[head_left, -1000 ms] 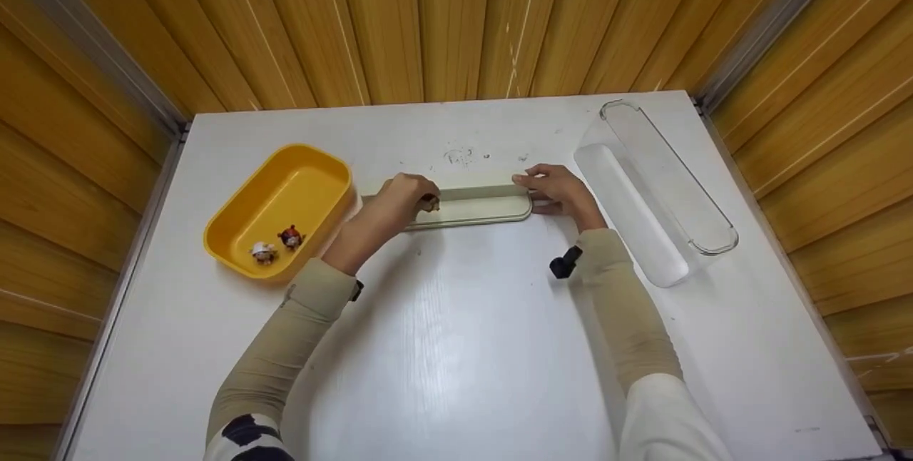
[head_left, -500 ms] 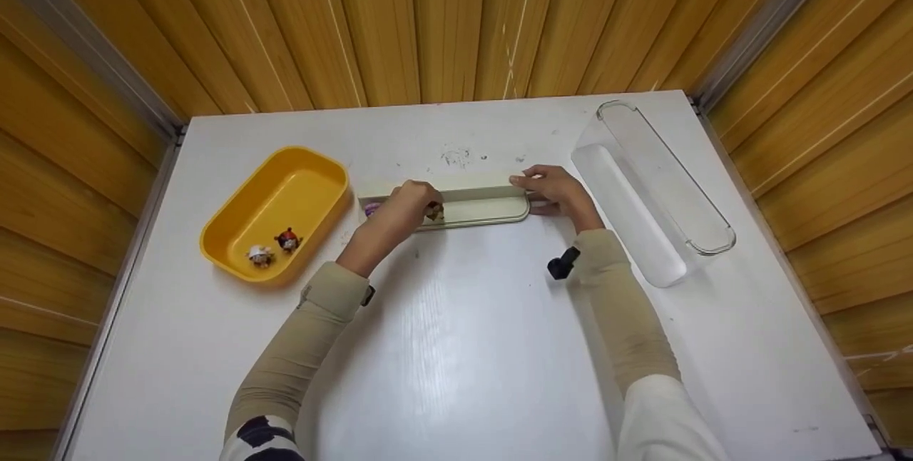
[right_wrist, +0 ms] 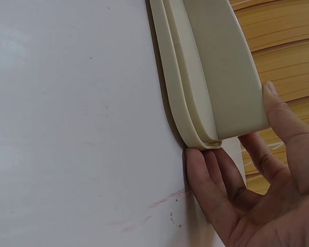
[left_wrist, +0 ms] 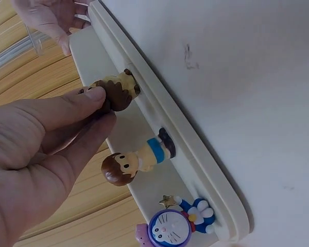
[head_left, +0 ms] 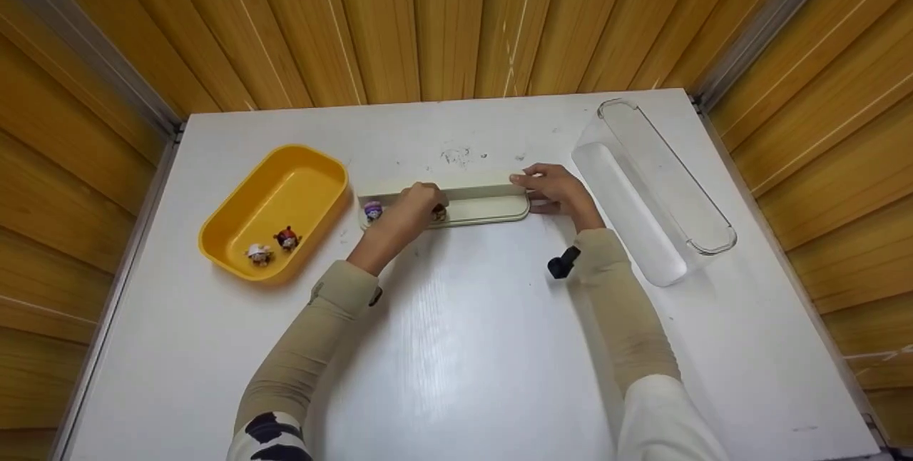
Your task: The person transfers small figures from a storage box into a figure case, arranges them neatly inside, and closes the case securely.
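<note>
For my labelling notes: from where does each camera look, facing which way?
Head: on the head, facing forward and down at the tray; left hand, right hand show.
Left wrist: worn there, facing the pinched toy; shows left hand, right hand beyond.
Right wrist: worn there, facing the tray's end; shows right hand.
Wrist views share the tray.

We see a flat white surface [head_left: 456, 389] with faint grain. Beyond its far edge stands a yellow-brown, wood-patterned, slatted back wall [head_left: 385, 26]; a matching left wall [head_left: 50, 247] and right wall [head_left: 827, 183] flank its sides. Straight grey metal-looking strips [head_left: 93, 33] rise from both far corners. We notice dark scuffs [head_left: 455, 155] near the far edge and soft white glare [head_left: 428, 332] towards the near edge.
</note>
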`<state>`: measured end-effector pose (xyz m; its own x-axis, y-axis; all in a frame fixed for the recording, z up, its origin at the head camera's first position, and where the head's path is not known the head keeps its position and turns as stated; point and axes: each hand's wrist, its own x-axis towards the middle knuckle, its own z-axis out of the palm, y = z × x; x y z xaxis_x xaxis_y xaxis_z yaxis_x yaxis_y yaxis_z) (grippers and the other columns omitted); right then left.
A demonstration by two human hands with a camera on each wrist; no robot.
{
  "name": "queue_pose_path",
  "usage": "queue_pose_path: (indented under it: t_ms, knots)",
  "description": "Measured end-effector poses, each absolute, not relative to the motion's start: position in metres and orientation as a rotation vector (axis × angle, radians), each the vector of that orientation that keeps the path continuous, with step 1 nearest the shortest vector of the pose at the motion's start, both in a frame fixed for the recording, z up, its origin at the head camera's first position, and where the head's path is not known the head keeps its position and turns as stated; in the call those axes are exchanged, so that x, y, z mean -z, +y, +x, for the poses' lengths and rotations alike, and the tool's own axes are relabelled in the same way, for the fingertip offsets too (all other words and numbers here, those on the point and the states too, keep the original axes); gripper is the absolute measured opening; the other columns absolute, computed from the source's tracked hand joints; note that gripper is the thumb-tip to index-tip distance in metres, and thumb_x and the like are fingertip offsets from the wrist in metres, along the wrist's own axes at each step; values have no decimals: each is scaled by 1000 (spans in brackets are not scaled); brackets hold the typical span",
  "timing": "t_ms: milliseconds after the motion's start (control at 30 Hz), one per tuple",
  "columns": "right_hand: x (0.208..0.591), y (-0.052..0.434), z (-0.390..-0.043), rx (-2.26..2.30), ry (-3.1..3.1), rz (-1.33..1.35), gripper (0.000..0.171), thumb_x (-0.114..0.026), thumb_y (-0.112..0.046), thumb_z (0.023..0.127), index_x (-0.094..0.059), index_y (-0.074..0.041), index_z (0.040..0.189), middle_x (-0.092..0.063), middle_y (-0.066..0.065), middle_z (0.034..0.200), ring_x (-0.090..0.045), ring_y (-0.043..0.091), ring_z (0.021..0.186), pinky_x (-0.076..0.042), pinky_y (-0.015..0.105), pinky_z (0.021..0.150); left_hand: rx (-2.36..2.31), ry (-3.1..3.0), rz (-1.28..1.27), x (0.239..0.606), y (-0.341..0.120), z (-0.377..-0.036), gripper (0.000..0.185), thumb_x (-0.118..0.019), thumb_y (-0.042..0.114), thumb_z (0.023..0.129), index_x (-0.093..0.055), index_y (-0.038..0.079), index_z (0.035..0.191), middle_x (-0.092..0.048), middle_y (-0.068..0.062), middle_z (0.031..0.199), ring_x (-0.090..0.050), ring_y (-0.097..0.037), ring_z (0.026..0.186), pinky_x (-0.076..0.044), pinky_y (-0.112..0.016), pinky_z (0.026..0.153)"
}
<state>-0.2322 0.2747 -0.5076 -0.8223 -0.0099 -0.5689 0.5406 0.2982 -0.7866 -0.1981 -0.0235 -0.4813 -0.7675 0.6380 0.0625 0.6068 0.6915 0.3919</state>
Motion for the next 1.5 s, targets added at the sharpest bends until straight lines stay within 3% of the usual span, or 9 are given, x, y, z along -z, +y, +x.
queue_pose_path:
  t_ms: [300,533,667,800,1033,1233,1367,1500]
  knots:
    - [507,274,-232,1546,2096,455,58,-77,-41,91,-55,-10,135,-59,12,133,-65,24,111,-57,37,93,-680,2800,940,483,-22,-199,20,-61,-14,91,-75,-1,86,-69,-11,88,-49,-15,75,-39,-28,61]
    - [508,276,-232,1552,2097,464,56,-77,-41,90,-56,-12,133,-61,12,131,-67,20,105,-59,35,88,-747,2820,838,482,-14,-203,26,-52,-21,86,-61,-2,71,-50,-4,72,-41,-16,68,-30,-28,57]
    - [508,276,-231,1559,2092,458,56,-78,-41,90,-56,-11,132,-60,12,130,-66,21,104,-59,36,89,-749,2844,752,480,-11,-202,30,-51,-20,89,-71,-1,77,-61,-6,78,-45,-16,71,-35,-28,58]
    - [508,276,-232,1565,2091,467,58,-79,-41,89,-56,-12,133,-59,11,130,-66,20,104,-59,36,89,-754,2861,704,480,-8,-201,28,-52,-16,92,-75,-3,83,-61,-6,81,-46,-17,71,-36,-29,58]
    - [508,276,-231,1550,2104,458,57,-77,-42,90,-56,-11,134,-60,12,132,-66,23,109,-59,37,89,-702,2888,815,481,-9,-204,30,-58,-17,88,-57,3,66,-50,-2,71,-42,-17,67,-34,-29,58]
    - [509,275,-230,1537,2093,470,56,-76,-39,92,-55,-11,135,-59,12,133,-64,24,112,-58,39,92,-631,2880,969,483,-12,-205,25,-61,-18,87,-66,-1,69,-53,-2,68,-42,-15,67,-36,-29,57]
    - [508,275,-232,1539,2091,473,57,-77,-40,90,-55,-11,135,-60,12,131,-65,23,109,-58,38,91,-588,2910,1014,482,-15,-206,19,-64,-16,87,-74,-3,77,-65,-10,77,-54,-18,72,-45,-32,62]
    - [506,277,-234,1534,2090,476,59,-78,-41,90,-55,-12,135,-61,11,132,-65,22,111,-58,37,91,-579,2910,1027,479,-16,-206,15,-66,-13,90,-75,-3,86,-68,-16,87,-65,-28,82,-54,-37,70]
